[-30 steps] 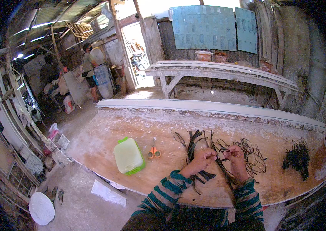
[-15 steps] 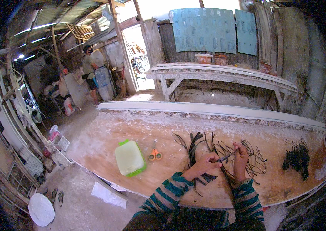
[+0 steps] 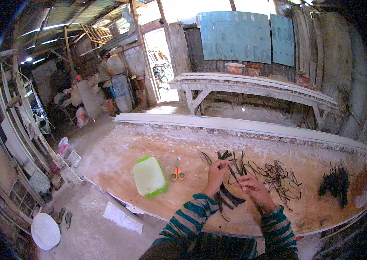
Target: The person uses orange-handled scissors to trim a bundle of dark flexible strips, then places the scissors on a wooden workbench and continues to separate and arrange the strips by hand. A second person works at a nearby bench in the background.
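While left hand (image 3: 216, 177) and right hand (image 3: 255, 190) pinch a black strip (image 3: 233, 173), more strips (image 3: 234, 199) lie below on the worktop (image 3: 183, 203).
Both grips clasp it; scissors (image 3: 178, 174) and green-edged box (image 3: 149, 177) left, tangled cords (image 3: 275, 177) right.

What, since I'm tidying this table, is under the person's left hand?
Black strips on the wooden tabletop show beyond and beside the left hand; whatever is directly beneath it is covered and cannot be seen.
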Demonstrator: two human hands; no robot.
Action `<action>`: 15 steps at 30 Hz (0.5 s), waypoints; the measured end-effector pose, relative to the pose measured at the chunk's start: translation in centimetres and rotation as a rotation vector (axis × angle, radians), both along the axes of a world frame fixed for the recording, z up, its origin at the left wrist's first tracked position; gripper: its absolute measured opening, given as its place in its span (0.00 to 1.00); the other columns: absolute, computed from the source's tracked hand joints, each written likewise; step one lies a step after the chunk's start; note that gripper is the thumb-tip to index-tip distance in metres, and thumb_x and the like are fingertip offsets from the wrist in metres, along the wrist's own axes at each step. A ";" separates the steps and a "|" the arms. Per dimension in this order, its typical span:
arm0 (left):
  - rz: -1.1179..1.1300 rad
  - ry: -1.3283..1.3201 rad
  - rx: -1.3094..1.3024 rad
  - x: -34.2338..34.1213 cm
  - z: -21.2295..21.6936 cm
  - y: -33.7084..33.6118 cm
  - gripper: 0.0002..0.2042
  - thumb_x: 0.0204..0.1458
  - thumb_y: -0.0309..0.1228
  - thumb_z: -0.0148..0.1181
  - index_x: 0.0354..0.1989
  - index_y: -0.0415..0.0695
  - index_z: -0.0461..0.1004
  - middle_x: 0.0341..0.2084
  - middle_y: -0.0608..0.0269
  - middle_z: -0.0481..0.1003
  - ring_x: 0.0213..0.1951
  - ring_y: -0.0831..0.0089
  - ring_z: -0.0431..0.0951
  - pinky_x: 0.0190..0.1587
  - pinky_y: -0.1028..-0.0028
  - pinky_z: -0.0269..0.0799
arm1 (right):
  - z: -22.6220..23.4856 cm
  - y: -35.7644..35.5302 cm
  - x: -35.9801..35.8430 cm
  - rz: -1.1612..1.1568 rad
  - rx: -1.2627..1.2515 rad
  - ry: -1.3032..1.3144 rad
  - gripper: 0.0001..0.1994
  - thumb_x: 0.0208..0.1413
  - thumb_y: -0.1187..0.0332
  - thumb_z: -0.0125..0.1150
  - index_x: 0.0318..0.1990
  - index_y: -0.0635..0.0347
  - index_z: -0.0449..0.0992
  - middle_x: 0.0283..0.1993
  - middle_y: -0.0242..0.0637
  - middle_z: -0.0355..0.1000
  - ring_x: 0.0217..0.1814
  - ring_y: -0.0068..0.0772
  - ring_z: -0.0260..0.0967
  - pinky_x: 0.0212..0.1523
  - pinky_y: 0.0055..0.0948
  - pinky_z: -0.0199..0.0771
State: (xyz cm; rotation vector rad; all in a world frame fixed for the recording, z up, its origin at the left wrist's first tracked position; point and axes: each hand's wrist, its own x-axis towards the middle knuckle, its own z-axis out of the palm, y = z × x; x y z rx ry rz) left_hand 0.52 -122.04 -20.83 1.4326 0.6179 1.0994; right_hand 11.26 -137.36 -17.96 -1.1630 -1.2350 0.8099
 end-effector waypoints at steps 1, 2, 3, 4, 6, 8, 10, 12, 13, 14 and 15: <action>-0.019 -0.040 -0.056 0.2 -0.1 0.0 0.04 0.46 0.24 0.55 0.30 0.40 0.74 0.26 0.68 0.73 0.31 0.80 0.70 0.35 0.79 0.65 | 0.1 0.0 -0.2 0.036 0.013 -0.006 0.05 0.48 0.74 0.58 0.33 0.64 0.76 0.47 0.35 0.63 0.48 0.28 0.62 0.50 0.27 0.62; -0.038 -0.080 -0.113 0.3 -0.3 0.1 0.04 0.46 0.24 0.55 0.30 0.40 0.75 0.25 0.68 0.73 0.31 0.80 0.70 0.35 0.79 0.65 | 0.1 -0.1 -0.2 0.073 0.026 -0.011 0.06 0.48 0.74 0.59 0.34 0.64 0.76 0.49 0.35 0.63 0.49 0.28 0.62 0.50 0.27 0.62; -0.041 -0.054 -0.079 0.3 -0.3 0.0 0.04 0.46 0.23 0.55 0.30 0.40 0.75 0.25 0.68 0.73 0.31 0.81 0.70 0.35 0.80 0.65 | -0.2 -0.1 0.0 0.066 0.027 -0.015 0.06 0.48 0.73 0.59 0.34 0.64 0.77 0.48 0.35 0.63 0.48 0.28 0.63 0.49 0.26 0.63; -0.045 -0.028 -0.044 0.3 -0.4 0.0 0.04 0.46 0.23 0.55 0.29 0.40 0.75 0.25 0.69 0.73 0.30 0.81 0.70 0.34 0.81 0.65 | -0.8 0.0 0.3 0.058 0.028 -0.018 0.06 0.48 0.73 0.59 0.34 0.64 0.77 0.48 0.36 0.64 0.47 0.28 0.63 0.48 0.26 0.63; -0.055 0.018 0.003 0.3 -0.7 0.1 0.04 0.45 0.22 0.56 0.29 0.40 0.75 0.25 0.69 0.73 0.30 0.81 0.70 0.34 0.81 0.65 | -1.0 0.0 0.4 0.033 -0.003 0.027 0.06 0.47 0.73 0.60 0.33 0.64 0.77 0.46 0.36 0.65 0.45 0.28 0.64 0.46 0.25 0.64; -0.066 0.059 0.028 0.2 -1.1 0.3 0.04 0.44 0.20 0.56 0.29 0.40 0.75 0.25 0.69 0.73 0.29 0.81 0.70 0.33 0.82 0.65 | -0.4 -0.2 0.0 0.001 -0.066 0.123 0.05 0.47 0.73 0.60 0.32 0.64 0.77 0.44 0.36 0.66 0.44 0.27 0.64 0.44 0.25 0.65; -0.153 0.040 -0.039 0.1 0.4 -0.8 0.05 0.44 0.20 0.56 0.30 0.39 0.75 0.26 0.69 0.74 0.29 0.80 0.70 0.34 0.81 0.66 | -0.4 -0.6 0.2 -0.047 -0.048 0.111 0.05 0.47 0.69 0.61 0.30 0.61 0.76 0.43 0.36 0.68 0.45 0.28 0.64 0.46 0.27 0.64; -0.201 0.043 -0.024 0.1 0.7 -1.2 0.05 0.44 0.19 0.56 0.30 0.39 0.75 0.26 0.68 0.74 0.30 0.80 0.71 0.35 0.80 0.67 | -0.3 -0.7 0.5 -0.054 -0.020 0.125 0.05 0.47 0.68 0.61 0.27 0.59 0.74 0.40 0.35 0.70 0.43 0.27 0.65 0.45 0.27 0.64; -0.206 0.056 0.026 0.2 0.6 -1.1 0.05 0.44 0.19 0.56 0.30 0.39 0.75 0.26 0.67 0.74 0.31 0.79 0.72 0.36 0.80 0.67 | -0.2 -0.6 0.7 -0.037 -0.002 0.146 0.04 0.47 0.69 0.60 0.26 0.59 0.73 0.37 0.34 0.70 0.41 0.26 0.66 0.44 0.26 0.65; -0.210 0.069 0.076 0.2 0.5 -1.0 0.05 0.44 0.19 0.57 0.30 0.39 0.75 0.27 0.67 0.75 0.31 0.79 0.72 0.37 0.80 0.67 | 0.0 -0.5 0.8 -0.020 0.017 0.166 0.04 0.47 0.70 0.60 0.25 0.59 0.72 0.35 0.33 0.71 0.38 0.25 0.66 0.42 0.24 0.65; -0.226 0.055 0.058 0.2 0.3 -1.0 0.04 0.44 0.21 0.58 0.30 0.38 0.74 0.26 0.67 0.74 0.31 0.80 0.71 0.36 0.80 0.67 | 0.2 -0.5 0.7 -0.055 0.015 0.208 0.04 0.46 0.71 0.60 0.24 0.59 0.71 0.33 0.32 0.70 0.36 0.24 0.66 0.41 0.23 0.65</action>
